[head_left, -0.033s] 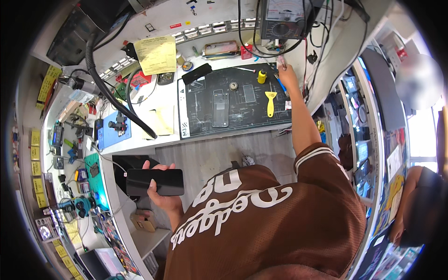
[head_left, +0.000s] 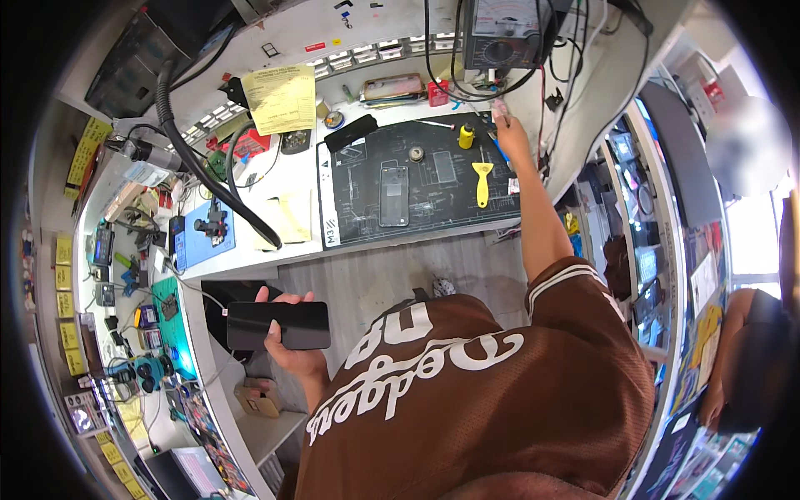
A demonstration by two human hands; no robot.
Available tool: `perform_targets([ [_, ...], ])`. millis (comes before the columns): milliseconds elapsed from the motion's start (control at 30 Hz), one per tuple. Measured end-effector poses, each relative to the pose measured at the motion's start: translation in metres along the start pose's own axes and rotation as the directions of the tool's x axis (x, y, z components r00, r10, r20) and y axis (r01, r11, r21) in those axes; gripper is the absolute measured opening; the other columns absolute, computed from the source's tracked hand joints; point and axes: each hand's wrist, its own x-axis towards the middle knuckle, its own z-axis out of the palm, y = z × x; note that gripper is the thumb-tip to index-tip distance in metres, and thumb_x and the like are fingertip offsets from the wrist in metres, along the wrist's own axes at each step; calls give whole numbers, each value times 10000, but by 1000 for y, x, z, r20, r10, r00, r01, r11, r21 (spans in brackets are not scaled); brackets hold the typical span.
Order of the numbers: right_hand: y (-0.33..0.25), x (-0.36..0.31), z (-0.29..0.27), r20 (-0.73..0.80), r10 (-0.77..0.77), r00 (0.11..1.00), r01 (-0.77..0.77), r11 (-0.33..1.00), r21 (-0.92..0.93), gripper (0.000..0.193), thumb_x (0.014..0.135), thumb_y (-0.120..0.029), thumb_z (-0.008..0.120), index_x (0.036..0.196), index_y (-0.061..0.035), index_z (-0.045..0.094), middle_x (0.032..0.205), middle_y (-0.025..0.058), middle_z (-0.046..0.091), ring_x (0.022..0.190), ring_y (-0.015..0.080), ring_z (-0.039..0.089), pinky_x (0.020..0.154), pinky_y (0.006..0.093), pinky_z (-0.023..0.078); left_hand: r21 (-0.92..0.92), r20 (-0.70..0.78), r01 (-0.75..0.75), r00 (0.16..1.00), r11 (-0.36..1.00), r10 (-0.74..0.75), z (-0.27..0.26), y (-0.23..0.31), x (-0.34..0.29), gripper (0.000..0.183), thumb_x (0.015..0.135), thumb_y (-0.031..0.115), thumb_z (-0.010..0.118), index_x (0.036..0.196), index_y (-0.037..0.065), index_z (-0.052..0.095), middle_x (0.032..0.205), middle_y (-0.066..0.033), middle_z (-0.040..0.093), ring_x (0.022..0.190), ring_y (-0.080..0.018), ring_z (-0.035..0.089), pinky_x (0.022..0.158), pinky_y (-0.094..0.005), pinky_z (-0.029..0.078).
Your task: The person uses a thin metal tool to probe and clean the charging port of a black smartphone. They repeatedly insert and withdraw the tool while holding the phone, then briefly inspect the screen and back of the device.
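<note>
My left hand (head_left: 293, 357) holds a dark-screened smartphone (head_left: 307, 323) level off the left end of the bench, thumb across the screen and fingers behind it. A white cable meets the phone's left end. My right hand (head_left: 512, 140) reaches to the far right of the bench, its fingers closed by a small pinkish item I cannot make out. Below it lies a black work mat (head_left: 354, 212) bearing a clear-looking phone-shaped piece (head_left: 394, 198), a yellow scraper (head_left: 482, 187), a small yellow bottle (head_left: 467, 138) and a small round tin (head_left: 417, 153). A black strip-like piece (head_left: 352, 132) rests on its far edge.
An analog multimeter (head_left: 500, 54) with hanging cables stands at the back right. A flexible hose (head_left: 248, 218) arches over the left side. Yellow paper (head_left: 280, 102) hangs at the back. Crowded shelves (head_left: 642, 267) and another person's arm (head_left: 733, 333) are at right.
</note>
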Motion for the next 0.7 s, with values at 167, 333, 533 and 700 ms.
perform_targets([
  [167,-45,-126,-11,48,-174,984,132,875,466,389,1080,-391,499,1200,-66,677,981,40,684,873,146,606,787,308,495,-190,137,-34,989,981,61,-21,6,7,670,963,349,459,1525,0,351,1089,-162,604,1023,-284,604,975,-489,535],
  [333,-77,-280,-29,455,-57,889,-327,616,717,404,1102,-394,482,1283,-50,590,835,-13,593,705,81,490,694,240,408,-212,304,35,952,977,32,10,25,10,720,915,375,496,1510,-7,358,1022,-160,599,999,-255,599,927,-493,568],
  [533,-117,-381,-84,483,-27,875,-399,526,752,384,1101,-328,525,1320,-20,592,744,-60,414,666,49,373,612,220,316,-276,618,198,786,941,16,51,28,14,747,893,346,539,1512,-19,335,1034,-183,613,978,-284,630,937,-502,571],
  [700,-126,-404,-128,355,-39,934,-277,551,788,461,1092,-375,532,1401,-37,585,790,-82,492,686,34,376,642,193,332,-364,756,400,655,841,16,94,33,4,715,965,334,501,1551,-26,306,1073,-214,624,1007,-351,660,936,-507,564],
])
